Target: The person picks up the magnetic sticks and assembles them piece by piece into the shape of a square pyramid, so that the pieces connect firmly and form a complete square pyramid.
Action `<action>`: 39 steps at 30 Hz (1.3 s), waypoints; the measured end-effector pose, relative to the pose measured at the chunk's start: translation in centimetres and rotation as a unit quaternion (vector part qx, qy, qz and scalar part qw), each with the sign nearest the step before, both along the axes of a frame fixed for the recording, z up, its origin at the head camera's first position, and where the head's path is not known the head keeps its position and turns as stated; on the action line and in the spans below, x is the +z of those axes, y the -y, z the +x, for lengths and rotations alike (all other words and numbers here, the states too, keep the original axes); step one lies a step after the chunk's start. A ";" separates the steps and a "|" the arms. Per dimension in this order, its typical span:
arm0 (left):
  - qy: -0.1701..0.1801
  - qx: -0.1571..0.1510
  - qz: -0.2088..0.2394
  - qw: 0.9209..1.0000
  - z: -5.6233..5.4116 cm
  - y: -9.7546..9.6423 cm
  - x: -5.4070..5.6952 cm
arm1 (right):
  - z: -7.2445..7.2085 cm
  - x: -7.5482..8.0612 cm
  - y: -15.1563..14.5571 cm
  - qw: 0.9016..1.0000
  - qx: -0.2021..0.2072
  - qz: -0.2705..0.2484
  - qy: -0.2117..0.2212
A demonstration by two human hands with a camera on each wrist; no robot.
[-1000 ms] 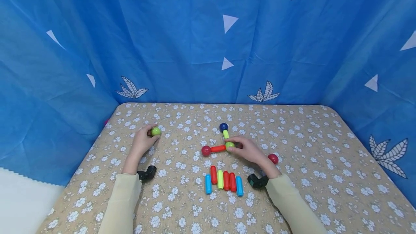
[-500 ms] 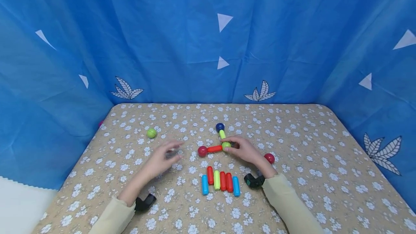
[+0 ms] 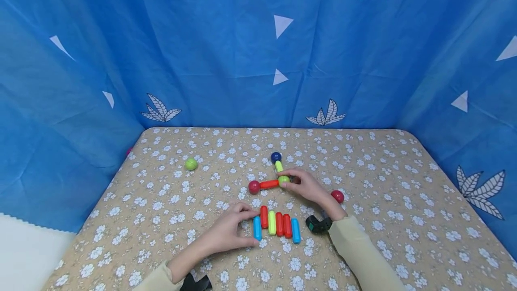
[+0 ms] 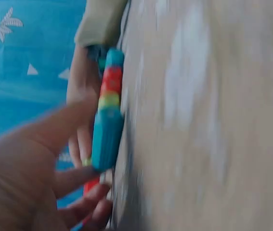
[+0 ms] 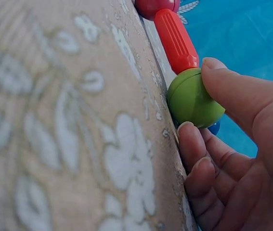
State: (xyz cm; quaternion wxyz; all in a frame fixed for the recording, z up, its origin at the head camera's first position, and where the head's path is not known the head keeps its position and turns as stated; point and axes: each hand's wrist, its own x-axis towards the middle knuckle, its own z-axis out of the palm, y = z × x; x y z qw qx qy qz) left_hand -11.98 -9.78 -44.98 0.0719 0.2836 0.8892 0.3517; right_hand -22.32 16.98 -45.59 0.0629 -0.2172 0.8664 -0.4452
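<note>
My right hand pinches a green ball between thumb and fingers at the corner of a joined shape. From that ball a red rod runs left to a crimson ball. A yellow-green rod leads back to a dark blue ball. My left hand is at the left end of a row of rods, thumb and forefinger spread at the two ends of a blue rod. Its thumb is blurred in the left wrist view.
Beside that blue rod lie a yellow-green rod, several red rods and another blue rod. A loose green ball sits back left, a red ball near my right wrist. Blue curtain surrounds the flowered tablecloth.
My left hand has let go of the loose green ball and come forward and right to the row of rods. The right hand keeps its hold on the corner ball.
</note>
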 end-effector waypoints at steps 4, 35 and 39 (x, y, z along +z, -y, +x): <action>-0.039 0.022 -0.023 0.999 0.2 -0.7 -0.2 | 0.0 -0.1 -0.1 1.000 -0.001 -0.005 0.001; 0.024 -0.044 0.064 0.997 -0.4 -0.3 -0.6 | 1.3 0.3 -0.3 0.999 0.032 -0.025 0.022; 0.006 -0.048 0.060 0.997 -0.2 -0.5 -0.7 | 1.5 0.2 -0.3 0.999 0.031 -0.019 0.021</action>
